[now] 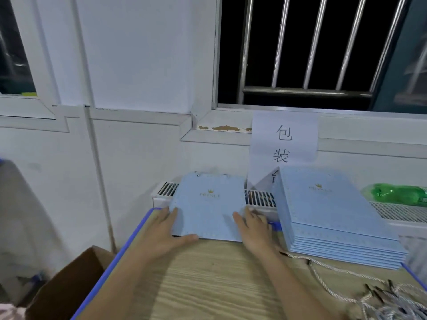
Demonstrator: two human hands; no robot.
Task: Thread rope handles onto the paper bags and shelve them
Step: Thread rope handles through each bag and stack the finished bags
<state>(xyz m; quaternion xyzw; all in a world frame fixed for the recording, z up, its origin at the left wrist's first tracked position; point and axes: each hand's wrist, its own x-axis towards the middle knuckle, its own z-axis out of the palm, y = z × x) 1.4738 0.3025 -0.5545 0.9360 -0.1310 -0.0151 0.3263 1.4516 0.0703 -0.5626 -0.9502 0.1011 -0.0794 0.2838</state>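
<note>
On the wood-grain table (pixel 208 280) with its blue edge, a flat, smooth pale-blue paper bag (pixel 208 204) with a gold crown logo lies at the far edge, the left hand (pixel 161 232) and right hand (pixel 254 229) resting on its sides with relaxed fingers, beside a stack of bags (pixel 335 218) and twisted white rope handles (pixel 374 294).

Cool indoor light, soft wide-angle blur

Centre frame, one paper bag (pixel 208 206) lies on the table (pixel 208 280) — bag stack (pixel 332 218) at its right, ropes (pixel 379 294) lower right.
</note>
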